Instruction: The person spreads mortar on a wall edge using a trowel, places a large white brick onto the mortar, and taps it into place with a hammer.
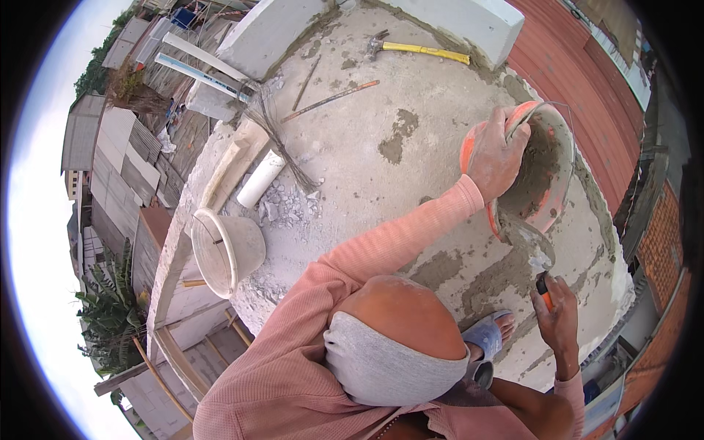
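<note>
Right, the left hand [496, 156] is gripping the rim of an orange bucket [559, 192], fingers curled tight over the edge, and it is tipping the bucket over on its side so the mouth is facing down toward the concrete slab [381, 103]. Grey mortar [522, 233] is coating the inside and spilling out at the lower lip onto the slab. The right hand [559, 317] is sitting just below that, fingers wrapped around the orange handle of a trowel [541, 271], whose blade is lying in the wet mortar at the bucket's mouth. A foot in a grey sandal [487, 334] is planted on the slab just beside the right hand.

Over on the left, a white bucket [227, 251] is lying tilted near the slab's edge, well apart from both hands. Beside it a short white pipe [260, 178] is resting next to a wooden plank [233, 165] and some rubble. At the far end a hammer with a yellow handle [419, 49] is lying near a white block [469, 20], with a thin rod [331, 100] on the slab between.
</note>
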A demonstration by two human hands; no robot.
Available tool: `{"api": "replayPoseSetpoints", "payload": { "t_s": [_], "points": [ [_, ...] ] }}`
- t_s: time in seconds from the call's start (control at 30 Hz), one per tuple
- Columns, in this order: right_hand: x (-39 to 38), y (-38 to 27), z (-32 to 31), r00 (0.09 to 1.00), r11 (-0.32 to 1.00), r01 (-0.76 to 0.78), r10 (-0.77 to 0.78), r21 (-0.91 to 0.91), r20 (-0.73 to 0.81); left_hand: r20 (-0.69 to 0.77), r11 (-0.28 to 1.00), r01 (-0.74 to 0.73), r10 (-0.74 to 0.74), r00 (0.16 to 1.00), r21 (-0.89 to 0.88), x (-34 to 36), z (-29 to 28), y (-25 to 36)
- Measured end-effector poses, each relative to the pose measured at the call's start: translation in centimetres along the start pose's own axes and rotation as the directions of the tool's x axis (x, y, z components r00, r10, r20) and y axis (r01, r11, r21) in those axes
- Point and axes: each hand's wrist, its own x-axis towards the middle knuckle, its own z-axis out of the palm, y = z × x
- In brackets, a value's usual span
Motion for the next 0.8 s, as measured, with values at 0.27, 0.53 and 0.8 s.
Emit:
{"api": "replayPoseSetpoints", "payload": {
  "t_s": [0.27,0.53,0.8],
  "points": [
    [3.9,-2.5,-1.9,0.978,0.988,-0.056,0.026,-0.143,-0.209,-0.032,0.992,0.093,-0.096,0.995,-0.081,-2.4,-1.5,-0.9],
    [4.0,-1.2,-2.9,0.988,0.962,-0.151,0.153,-0.228,-0.006,0.101,1.000,-0.007,0.008,0.995,-0.009,-1.6,-0.9,-1.1],
    [6.2,-1.5,-4.8,0.967,0.954,-0.253,0.246,-0.161,-0.060,0.128,0.993,0.043,-0.028,0.991,-0.114,-1.6,-2.2,-0.3]
  ]
}}
